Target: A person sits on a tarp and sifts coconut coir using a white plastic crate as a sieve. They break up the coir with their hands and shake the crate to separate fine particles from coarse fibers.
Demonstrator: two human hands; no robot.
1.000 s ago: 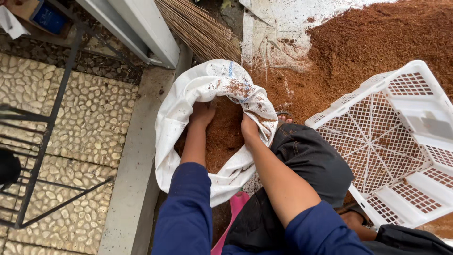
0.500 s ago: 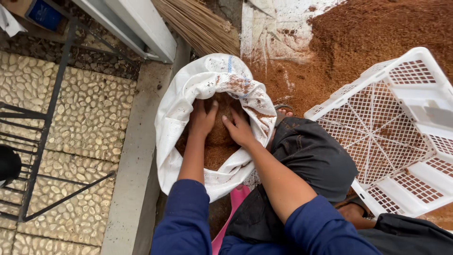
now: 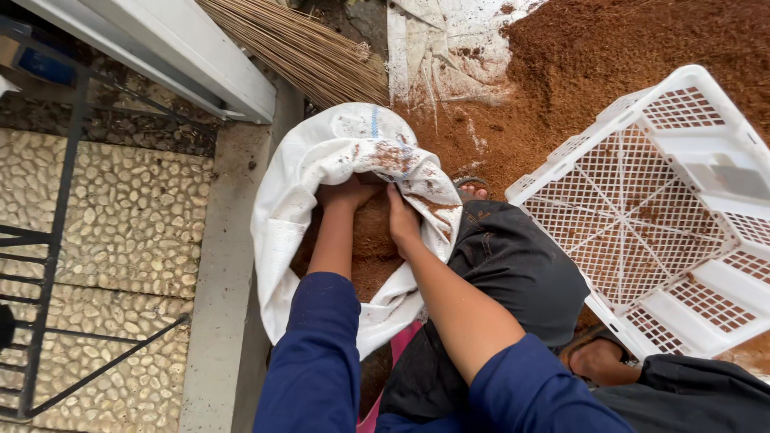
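white woven sack [image 3: 321, 160], soil-smeared rim, both hands' grip flat and apart on brown soil [image 3: 373, 240] inside

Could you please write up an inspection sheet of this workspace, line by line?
Surface: bare ground under a heap of reddish-brown loose material; pebbled paving on one side.
Job's things: white sack, mouth open, partly filled with the brown material.
Clutter: white plastic lattice crate tipped on its side beside the heap; bundle of broom bristles; soiled white sheet.
Grippers: left hand and right hand both inside the sack mouth, pressing on the fill; neither clearly grips anything.
Cables: nothing seen.
Surroundings: black metal frame over the paving; white beam above.
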